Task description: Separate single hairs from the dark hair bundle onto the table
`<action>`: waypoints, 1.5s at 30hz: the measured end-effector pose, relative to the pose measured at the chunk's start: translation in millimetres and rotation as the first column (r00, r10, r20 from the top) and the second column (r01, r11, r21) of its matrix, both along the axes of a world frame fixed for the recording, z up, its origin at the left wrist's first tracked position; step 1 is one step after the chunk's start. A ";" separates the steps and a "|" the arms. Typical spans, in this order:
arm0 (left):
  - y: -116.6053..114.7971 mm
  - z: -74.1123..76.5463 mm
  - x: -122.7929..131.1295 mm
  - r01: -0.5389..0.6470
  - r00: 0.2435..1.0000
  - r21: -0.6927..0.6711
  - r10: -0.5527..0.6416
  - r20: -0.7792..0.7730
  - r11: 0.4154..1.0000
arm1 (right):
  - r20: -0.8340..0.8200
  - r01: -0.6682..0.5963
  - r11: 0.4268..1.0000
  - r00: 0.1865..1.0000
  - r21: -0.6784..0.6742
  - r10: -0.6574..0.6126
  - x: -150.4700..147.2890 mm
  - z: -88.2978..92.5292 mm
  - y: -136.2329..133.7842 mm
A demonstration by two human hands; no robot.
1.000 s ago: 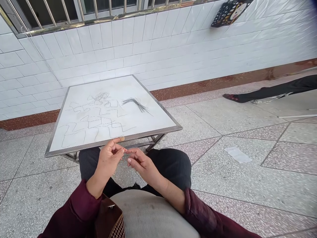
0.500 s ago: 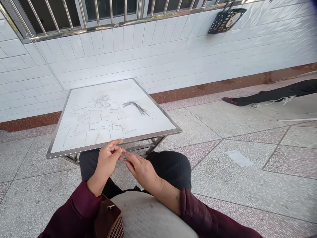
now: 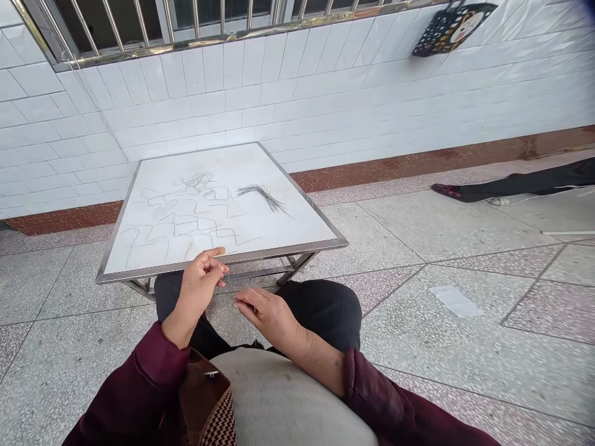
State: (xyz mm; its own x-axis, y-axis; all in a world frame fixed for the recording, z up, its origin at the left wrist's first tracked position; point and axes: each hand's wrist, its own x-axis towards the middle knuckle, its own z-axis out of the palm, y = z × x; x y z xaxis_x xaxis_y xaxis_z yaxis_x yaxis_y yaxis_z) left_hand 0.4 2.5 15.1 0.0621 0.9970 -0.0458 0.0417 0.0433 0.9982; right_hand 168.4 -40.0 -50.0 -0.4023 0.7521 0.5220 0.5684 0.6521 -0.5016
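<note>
L hand [image 3: 199,286] pinched a thin strand [image 3: 229,286], R hand [image 3: 266,313] fingertips nipped its other end, just below table [image 3: 223,258] edge. Best kept taut w/ light pinch, else it'd slip.

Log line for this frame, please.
left hand: pinching fine strand | right hand: pinching same strand, over lap | table: strand bundle, bent strands
</note>
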 end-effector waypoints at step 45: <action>-7.7 -11.7 -0.7 0.031 0.993 -0.138 -0.046 -0.104 0.990 | 0.378 -0.279 0.954 0.900 0.113 0.218 21.4 8.0 -3.3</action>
State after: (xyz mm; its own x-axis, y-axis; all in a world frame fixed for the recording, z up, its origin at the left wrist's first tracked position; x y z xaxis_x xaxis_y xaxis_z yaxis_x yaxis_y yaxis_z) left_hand -0.3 -5.2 3.4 0.0881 0.9781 -0.1887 0.1521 0.1740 0.9729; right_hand 189.8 -43.3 -42.0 -0.7469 0.5215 0.4125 0.4984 0.8497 -0.1720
